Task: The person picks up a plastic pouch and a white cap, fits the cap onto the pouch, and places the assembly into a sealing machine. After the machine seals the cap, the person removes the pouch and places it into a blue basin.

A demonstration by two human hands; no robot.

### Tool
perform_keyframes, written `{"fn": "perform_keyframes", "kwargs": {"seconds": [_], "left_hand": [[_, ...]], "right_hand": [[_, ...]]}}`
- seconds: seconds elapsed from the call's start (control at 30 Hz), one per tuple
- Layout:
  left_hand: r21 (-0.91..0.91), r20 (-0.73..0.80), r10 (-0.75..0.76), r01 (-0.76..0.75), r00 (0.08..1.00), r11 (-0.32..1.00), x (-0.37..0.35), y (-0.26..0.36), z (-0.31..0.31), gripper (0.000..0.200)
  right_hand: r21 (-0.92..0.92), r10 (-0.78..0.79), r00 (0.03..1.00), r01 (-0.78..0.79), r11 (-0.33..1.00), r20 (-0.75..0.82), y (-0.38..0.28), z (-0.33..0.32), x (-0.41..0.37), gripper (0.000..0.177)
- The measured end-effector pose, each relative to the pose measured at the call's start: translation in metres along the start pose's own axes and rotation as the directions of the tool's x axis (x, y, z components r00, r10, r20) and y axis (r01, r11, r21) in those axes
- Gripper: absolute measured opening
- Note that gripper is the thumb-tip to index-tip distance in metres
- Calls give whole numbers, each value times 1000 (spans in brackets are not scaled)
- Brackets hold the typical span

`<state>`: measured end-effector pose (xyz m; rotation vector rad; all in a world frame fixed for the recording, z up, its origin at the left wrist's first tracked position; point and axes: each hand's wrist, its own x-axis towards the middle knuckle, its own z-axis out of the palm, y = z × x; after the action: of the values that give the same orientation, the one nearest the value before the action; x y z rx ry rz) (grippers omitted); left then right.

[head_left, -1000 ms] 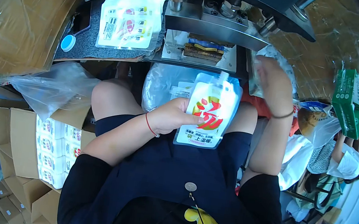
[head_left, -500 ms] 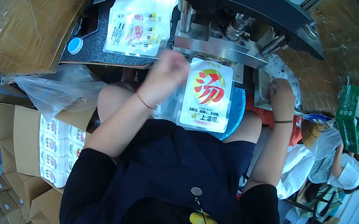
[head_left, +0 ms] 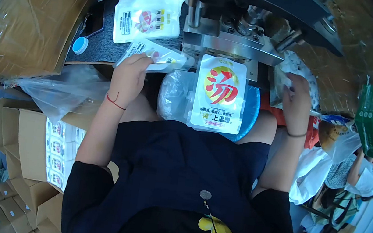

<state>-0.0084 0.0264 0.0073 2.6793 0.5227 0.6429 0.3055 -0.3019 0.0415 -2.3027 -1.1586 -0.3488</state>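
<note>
My left hand (head_left: pixel 128 79) is closed on the lower edge of a flat printed pouch (head_left: pixel 167 63), which lies tilted at the front of the work surface. Just behind it is a stack of similar pouches (head_left: pixel 140 4). At the right, my right hand (head_left: pixel 298 100) reaches into a tray (head_left: pixel 276 88) of small white plastic pieces (head_left: pixel 302 68). Its fingers are bent together, and what they hold, if anything, is hidden. Between my hands a white pouch with a large red character (head_left: pixel 220 95) hangs at the metal press (head_left: pixel 233 47), touched by neither hand.
A blue round tub (head_left: pixel 249 115) and clear plastic (head_left: pixel 175 97) are below the pouch. A blue-white cap (head_left: pixel 80 45) and a phone (head_left: pixel 94 23) lie at left. An open carton (head_left: pixel 32 143) holds packed pouches. Another person (head_left: pixel 360 175) sits far right.
My left hand has moved left from beside the hanging pouch and now grips a pouch from the stack, pulled forward and tilted. My right hand stays at the tray, its fingers shifting slightly.
</note>
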Motion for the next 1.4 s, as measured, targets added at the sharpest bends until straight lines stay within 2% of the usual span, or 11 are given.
{"fn": "perform_keyframes", "kwargs": {"seconds": [0.17,0.27,0.37,0.43,0.57,0.8,0.93,1.03,1.13,1.3,1.4], "left_hand": [[18,-48,156,-155,987,988,-5,3,3,37],[-103,-144,90,-105,986,989,-12,6,2,26],[-749,112,-259,253,959,612,-23,39,20,12],[-764,252,-205,324,946,558,-25,61,32,24],[-783,430,-73,412,900,466,-18,103,47,24],[-788,614,-3,614,789,-37,-23,149,53,29],[-773,563,49,505,825,384,-29,138,77,28],[-718,614,51,531,788,450,-23,142,71,28],[-789,613,80,605,786,107,-28,149,75,29],[-677,721,179,735,670,-25,-25,153,72,25],[-631,729,235,764,643,-131,-23,148,75,26]], "right_hand": [[-132,29,932,21,991,362,49,1,30,22],[-23,-60,977,66,998,204,48,-2,29,20],[157,-32,999,34,987,-17,14,-11,21,16],[505,106,992,-127,854,70,-32,-17,12,14],[717,-101,994,39,696,44,-105,-11,-1,10],[612,-230,956,72,787,184,-90,-16,10,8],[875,68,983,-185,448,173,-89,-20,2,6],[784,-9,976,-170,597,218,-96,-16,7,4],[583,-85,953,-106,805,290,-90,-25,5,12],[573,-314,864,35,819,395,-84,-30,13,19],[191,-207,963,173,966,174,-42,-17,31,22]]}}
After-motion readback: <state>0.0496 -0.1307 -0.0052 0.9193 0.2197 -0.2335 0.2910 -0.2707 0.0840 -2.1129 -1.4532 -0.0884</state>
